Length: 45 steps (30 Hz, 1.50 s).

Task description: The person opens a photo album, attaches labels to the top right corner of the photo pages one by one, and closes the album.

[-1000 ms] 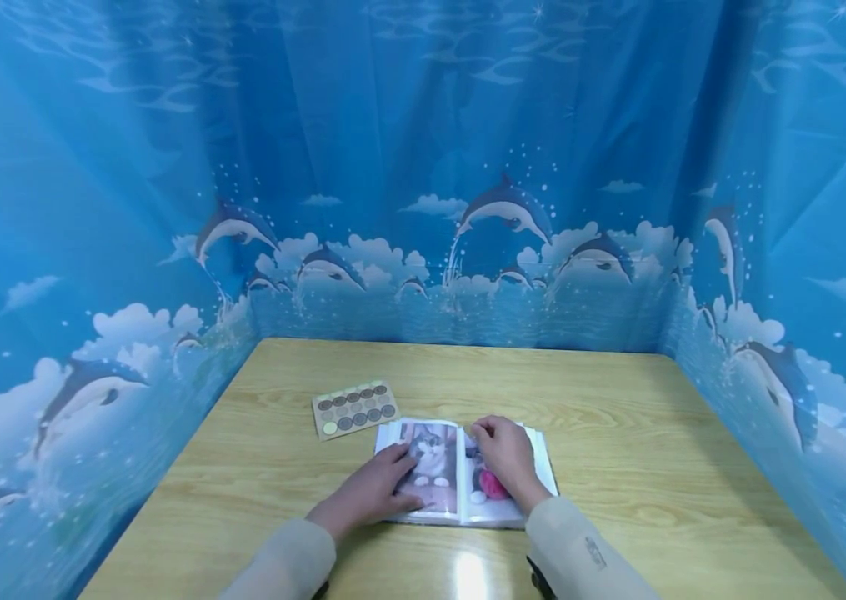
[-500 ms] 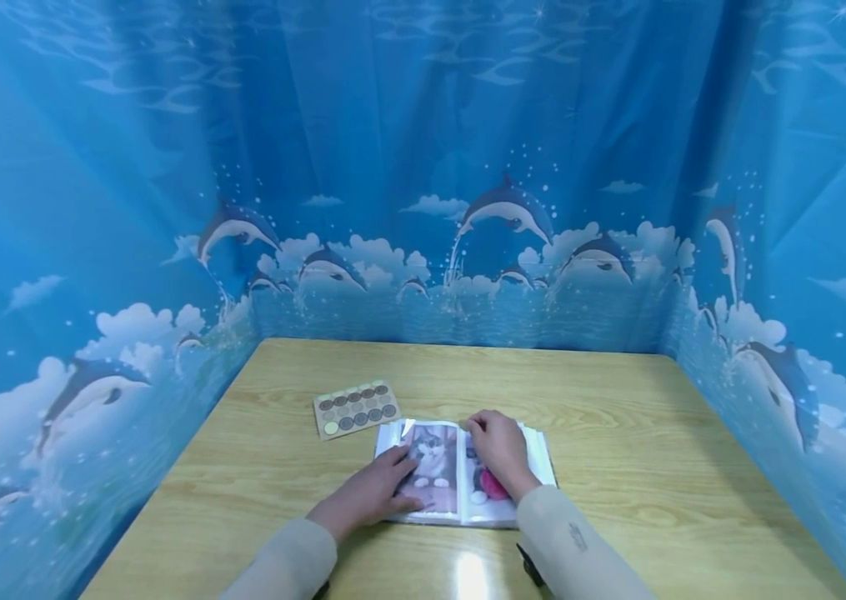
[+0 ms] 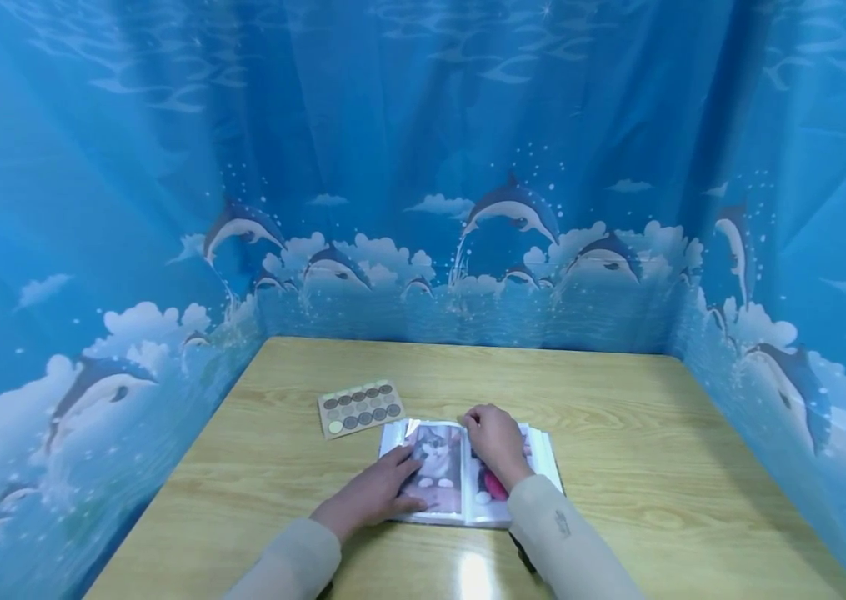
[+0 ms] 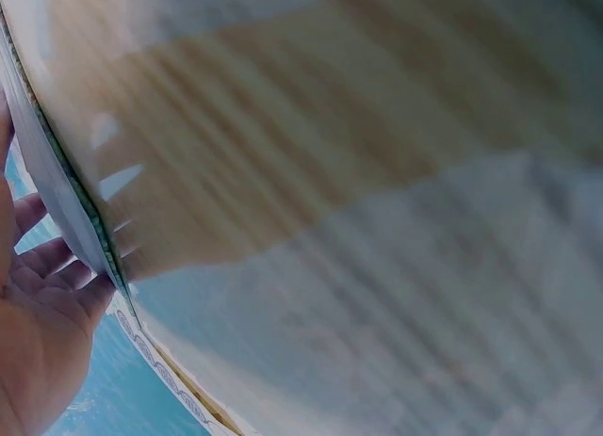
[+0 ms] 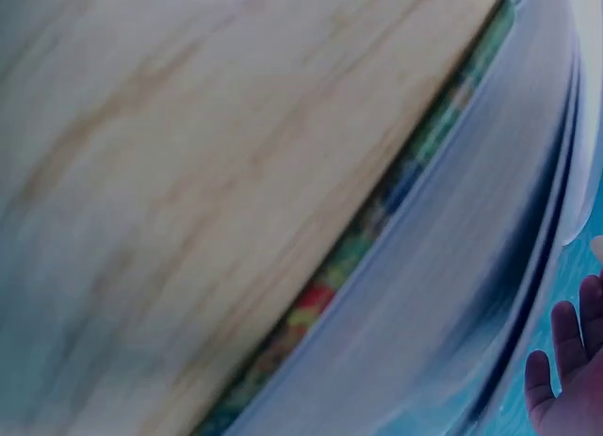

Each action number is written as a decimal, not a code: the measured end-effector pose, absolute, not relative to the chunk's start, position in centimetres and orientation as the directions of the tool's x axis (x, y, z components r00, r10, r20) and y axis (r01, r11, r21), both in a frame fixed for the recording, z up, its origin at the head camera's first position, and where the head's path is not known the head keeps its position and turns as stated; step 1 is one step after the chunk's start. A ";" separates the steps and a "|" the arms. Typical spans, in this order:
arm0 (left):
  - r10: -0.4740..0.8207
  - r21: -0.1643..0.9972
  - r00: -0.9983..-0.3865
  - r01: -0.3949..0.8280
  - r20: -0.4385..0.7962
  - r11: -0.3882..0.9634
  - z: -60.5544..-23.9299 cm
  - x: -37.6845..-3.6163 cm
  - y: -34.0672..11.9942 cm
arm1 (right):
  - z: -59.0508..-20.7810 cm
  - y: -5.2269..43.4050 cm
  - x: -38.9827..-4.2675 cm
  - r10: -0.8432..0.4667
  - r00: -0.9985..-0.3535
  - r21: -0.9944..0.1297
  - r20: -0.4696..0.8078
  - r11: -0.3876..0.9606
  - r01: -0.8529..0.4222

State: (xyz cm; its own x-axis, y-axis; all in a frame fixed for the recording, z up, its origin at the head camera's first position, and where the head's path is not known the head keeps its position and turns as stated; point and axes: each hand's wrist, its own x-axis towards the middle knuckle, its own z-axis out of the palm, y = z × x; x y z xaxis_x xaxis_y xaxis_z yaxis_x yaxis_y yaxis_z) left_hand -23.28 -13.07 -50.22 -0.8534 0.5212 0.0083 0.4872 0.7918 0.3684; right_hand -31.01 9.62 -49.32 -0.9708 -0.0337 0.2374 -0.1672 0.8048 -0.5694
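An open photo album lies on the table, a cat photo in its left page and another photo with a pink ball shape in its right page. My left hand rests on the left page's outer edge with fingers spread; the left wrist view shows this hand at the album's edge. At the top of the right page, near the spine, is my right hand, its thumb and index finger close together. Whether they pinch anything is hidden. In the right wrist view, its other fingers extend loosely beside the pages.
Behind the album to the left lies a beige card with rows of round dark stickers and one pale round spot. The wooden table is enclosed at the back and sides by a blue dolphin curtain.
My right hand has moved slightly left and away from me along the right page's top, uncovering more of that photo's right side. My left hand has stayed on the left page.
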 end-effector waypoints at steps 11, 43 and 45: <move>0.526 0.369 -0.850 0.497 0.025 0.785 -50.2 -23.2 -12.8 | -49.6 9.3 -31.2 -0.054 -0.960 -0.523 0.275 0.829 -0.197; 0.534 0.364 -0.844 0.511 0.043 0.779 -50.0 -23.1 -13.1 | -50.6 8.0 -30.3 -0.244 -0.891 -0.334 0.383 0.863 -0.379; 0.529 0.364 -0.848 0.504 0.035 0.783 -50.0 -23.1 -13.1 | -50.6 8.0 -30.1 -0.264 -0.884 -0.322 0.386 0.859 -0.397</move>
State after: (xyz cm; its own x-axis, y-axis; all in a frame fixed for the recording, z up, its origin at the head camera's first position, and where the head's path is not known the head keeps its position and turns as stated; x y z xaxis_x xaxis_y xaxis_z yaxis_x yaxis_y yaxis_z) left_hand -23.12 -13.14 -50.03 -0.8479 0.5289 0.0355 0.5039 0.7835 0.3637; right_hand -30.13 7.98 -50.57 -0.8839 -0.2644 0.3858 -0.3974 0.8594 -0.3216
